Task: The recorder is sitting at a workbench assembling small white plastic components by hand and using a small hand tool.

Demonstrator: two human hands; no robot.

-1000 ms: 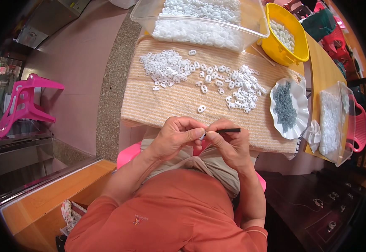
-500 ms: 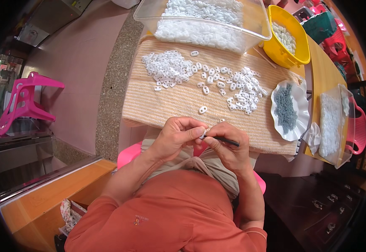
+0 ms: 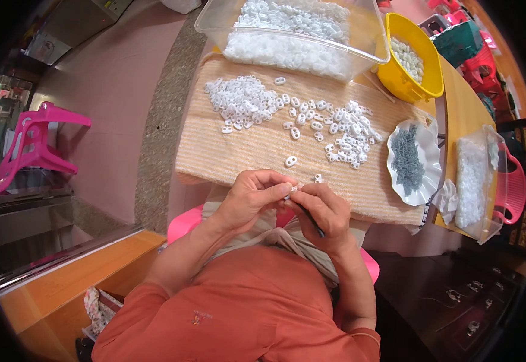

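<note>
Over my lap, at the table's near edge, my left hand (image 3: 255, 196) pinches a small white plastic part (image 3: 289, 193) between thumb and fingers. My right hand (image 3: 326, 211) meets it there, its fingertips at the same part, while a thin black stick-like tool (image 3: 314, 223) is gripped in it. The tool's tip is hidden by the fingers. Just beyond lie a loose white oval piece with two holes (image 3: 290, 161) and a smaller white piece (image 3: 318, 178). Farther off are a pile of small white pieces (image 3: 242, 99) and a pile of larger oval ones (image 3: 353, 136).
A scalloped white plate (image 3: 433, 148) holds small grey-blue parts (image 3: 407, 160). At the back stand a clear bin (image 3: 368, 51) of white pieces and a yellow basket (image 3: 428, 87). Another clear box (image 3: 491, 205) is at right. A pink stool (image 3: 43, 145) stands left.
My right hand has turned, so the black tool now points more down toward me instead of out to the right. My left hand keeps its pinch in nearly the same place.
</note>
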